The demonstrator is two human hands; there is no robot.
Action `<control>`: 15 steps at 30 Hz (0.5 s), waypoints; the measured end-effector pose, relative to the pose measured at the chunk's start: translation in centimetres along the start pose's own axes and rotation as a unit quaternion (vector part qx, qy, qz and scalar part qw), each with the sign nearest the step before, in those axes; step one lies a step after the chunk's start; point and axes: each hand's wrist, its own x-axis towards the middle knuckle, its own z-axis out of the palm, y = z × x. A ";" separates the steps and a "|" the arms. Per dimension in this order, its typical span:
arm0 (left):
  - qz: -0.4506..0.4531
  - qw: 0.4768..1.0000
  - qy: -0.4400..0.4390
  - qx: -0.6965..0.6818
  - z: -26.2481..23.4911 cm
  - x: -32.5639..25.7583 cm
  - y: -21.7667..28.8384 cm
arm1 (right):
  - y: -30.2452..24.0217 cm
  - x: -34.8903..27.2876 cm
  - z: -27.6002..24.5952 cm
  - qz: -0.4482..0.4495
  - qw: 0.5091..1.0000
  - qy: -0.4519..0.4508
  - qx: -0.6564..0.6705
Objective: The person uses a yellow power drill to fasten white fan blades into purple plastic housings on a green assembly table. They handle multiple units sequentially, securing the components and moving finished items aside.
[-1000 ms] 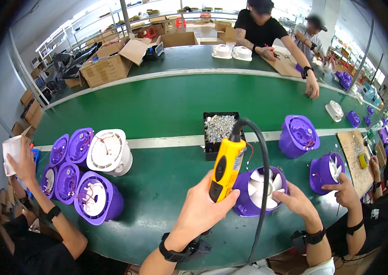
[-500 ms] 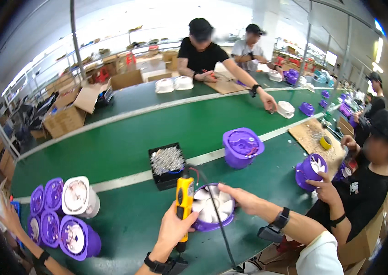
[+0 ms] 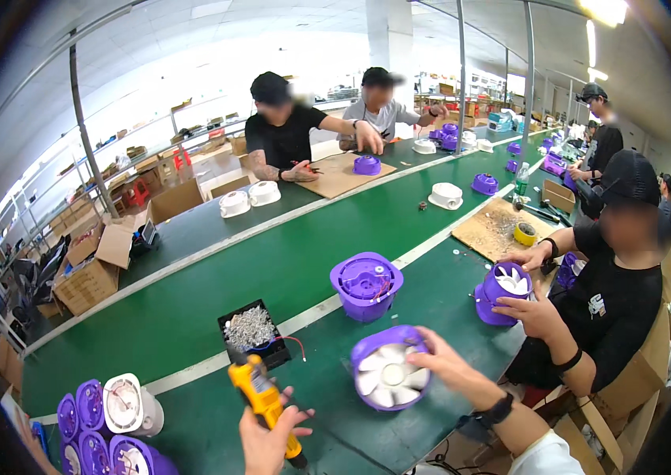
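Observation:
A yellow-and-black electric screwdriver (image 3: pixel 266 398) leans in my left hand (image 3: pixel 266 442), whose thumb and fingers lie loosely around its body. My right hand (image 3: pixel 448 362) grips the rim of a purple fan housing (image 3: pixel 363 348). White fan blades (image 3: pixel 389 378) in that housing face me, tilted, apart from the screwdriver. Just beyond the screwdriver is a black box (image 3: pixel 276 352) of small metal screws (image 3: pixel 250 326), with a red wire beside it. Another purple housing (image 3: pixel 367 283) with thin wires on top stands past the fan housing.
Several purple housings (image 3: pixel 91 404) and a white one (image 3: pixel 131 405) are grouped at the lower left. A co-worker (image 3: pixel 612 277) on the right handles a purple fan unit (image 3: pixel 503 293). Across the green bench, another person (image 3: pixel 284 131) works at a board (image 3: pixel 331 178).
The fan housing has moved right, away from the screwdriver, and tilted in my right hand. My view has shifted rightward. The person opposite now reaches to a purple part on the board.

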 end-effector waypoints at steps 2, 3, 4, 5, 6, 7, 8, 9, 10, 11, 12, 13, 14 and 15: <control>0.003 0.999 0.028 -0.045 1.5 -1.6 1.9 | 0.0 -1.2 -5.0 -0.043 0.994 0.091 -0.043; 0.032 0.998 0.034 -0.037 2.0 -2.5 3.1 | -1.8 -1.6 -5.9 -0.058 0.988 0.124 -0.073; 0.061 0.997 0.036 -0.032 2.4 -3.2 3.9 | -2.8 -1.6 -7.3 -0.084 0.959 0.186 -0.199; 0.050 0.998 0.039 -0.019 1.3 -3.7 4.0 | -4.2 -1.0 -7.1 -0.088 0.925 0.232 -0.289; 0.079 0.995 0.055 0.007 1.2 -4.0 4.0 | -5.6 -0.1 -6.8 -0.091 0.880 0.274 -0.376; 0.119 0.991 0.057 0.006 1.0 -4.3 4.1 | -6.5 1.5 -6.4 -0.121 0.849 0.294 -0.422; 0.160 0.985 0.062 0.010 1.0 -4.6 4.3 | -6.7 3.7 -6.1 -0.152 0.816 0.312 -0.462; 0.177 0.982 0.071 0.011 0.7 -4.6 4.3 | -6.4 6.2 -6.1 -0.208 0.751 0.340 -0.527; 0.194 0.977 0.081 0.016 0.5 -4.7 4.2 | -7.4 7.8 -4.8 -0.180 0.735 0.353 -0.551; 0.210 0.974 0.080 0.009 0.6 -4.6 4.0 | -7.5 9.2 -5.7 -0.213 0.692 0.368 -0.584; 0.202 0.977 0.073 -0.012 0.9 -4.4 3.7 | -7.0 10.8 -7.4 -0.242 0.641 0.384 -0.620; 0.199 0.977 0.078 -0.022 0.9 -4.3 3.6 | -6.1 12.5 -8.2 -0.248 0.616 0.376 -0.647; 0.198 0.976 0.088 -0.032 0.8 -4.3 3.4 | -5.2 14.1 -9.0 -0.257 0.591 0.364 -0.672; 0.196 0.976 0.088 -0.032 0.4 -4.4 3.3 | -4.3 15.6 -9.3 -0.270 0.569 0.351 -0.693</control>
